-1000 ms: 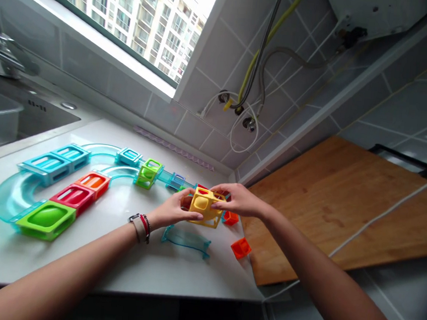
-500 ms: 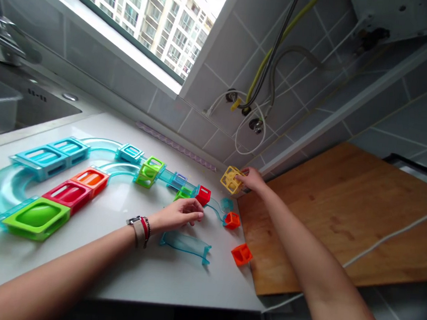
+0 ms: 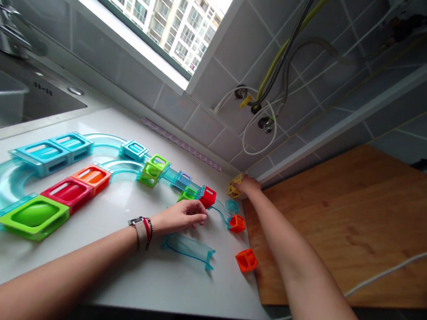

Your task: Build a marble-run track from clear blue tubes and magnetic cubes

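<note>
My right hand (image 3: 249, 185) has its fingers on a yellow open-frame cube (image 3: 235, 186) at the far right corner of the white counter. My left hand (image 3: 190, 213) is curled near a red cube (image 3: 207, 197) on the track; whether its fingers hold anything is hidden. Beyond the red cube, a wavy clear-blue piece leads to an orange cube (image 3: 237, 224). Another orange cube (image 3: 246, 260) lies apart, nearer the front. A loose clear-blue track piece (image 3: 189, 250) rests below my left hand. Green cubes (image 3: 154, 170) and curved blue track (image 3: 0, 183) stretch leftward.
A wooden board (image 3: 345, 226) covers the right side, with a white cord (image 3: 394, 269) across it. The sink (image 3: 35, 95) and faucet (image 3: 6, 25) are at the left. Hoses (image 3: 288, 52) hang on the tiled wall beyond the counter.
My right hand has moved the yellow cube down toward the counter's back corner, and the cube has turned. My left hand has stayed almost in place. The view has shifted slightly.
</note>
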The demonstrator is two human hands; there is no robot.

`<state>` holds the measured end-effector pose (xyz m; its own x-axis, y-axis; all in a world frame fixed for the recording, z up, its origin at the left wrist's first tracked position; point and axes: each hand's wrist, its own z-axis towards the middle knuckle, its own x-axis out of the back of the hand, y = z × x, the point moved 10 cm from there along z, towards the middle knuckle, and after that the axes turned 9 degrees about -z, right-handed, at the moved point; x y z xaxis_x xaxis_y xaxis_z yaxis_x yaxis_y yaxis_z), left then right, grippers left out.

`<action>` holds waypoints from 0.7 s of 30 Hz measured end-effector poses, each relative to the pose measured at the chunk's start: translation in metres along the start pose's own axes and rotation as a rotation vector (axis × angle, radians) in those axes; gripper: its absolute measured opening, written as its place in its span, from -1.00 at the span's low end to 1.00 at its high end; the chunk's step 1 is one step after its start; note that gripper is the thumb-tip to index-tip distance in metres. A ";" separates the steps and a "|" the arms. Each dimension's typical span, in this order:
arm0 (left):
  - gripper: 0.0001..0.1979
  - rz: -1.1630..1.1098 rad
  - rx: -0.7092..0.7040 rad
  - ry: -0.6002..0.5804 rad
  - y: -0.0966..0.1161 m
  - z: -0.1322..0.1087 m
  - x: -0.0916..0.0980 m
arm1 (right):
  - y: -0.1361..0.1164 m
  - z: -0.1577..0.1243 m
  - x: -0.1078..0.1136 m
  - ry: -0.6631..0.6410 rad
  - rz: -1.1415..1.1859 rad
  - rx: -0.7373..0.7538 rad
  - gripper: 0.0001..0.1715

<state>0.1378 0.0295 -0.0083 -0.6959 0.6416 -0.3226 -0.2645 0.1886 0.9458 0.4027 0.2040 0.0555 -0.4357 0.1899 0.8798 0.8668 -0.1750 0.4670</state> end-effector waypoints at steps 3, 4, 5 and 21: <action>-0.63 -0.021 -0.030 -0.012 0.003 0.000 -0.003 | 0.004 0.006 -0.003 0.001 -0.032 0.018 -0.07; -0.64 -0.029 -0.040 -0.017 0.004 0.000 -0.003 | 0.004 0.007 -0.004 -0.002 -0.037 0.037 -0.09; -0.64 -0.036 -0.047 -0.020 0.005 0.000 -0.004 | 0.004 0.009 -0.005 -0.004 -0.039 0.058 -0.14; -0.64 -0.036 -0.061 -0.015 0.005 0.000 -0.003 | -0.025 -0.004 0.016 0.129 -0.066 0.363 -0.36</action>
<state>0.1387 0.0282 -0.0029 -0.6752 0.6462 -0.3558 -0.3302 0.1665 0.9291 0.3733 0.2077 0.0587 -0.5002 0.0627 0.8637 0.8554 0.1907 0.4816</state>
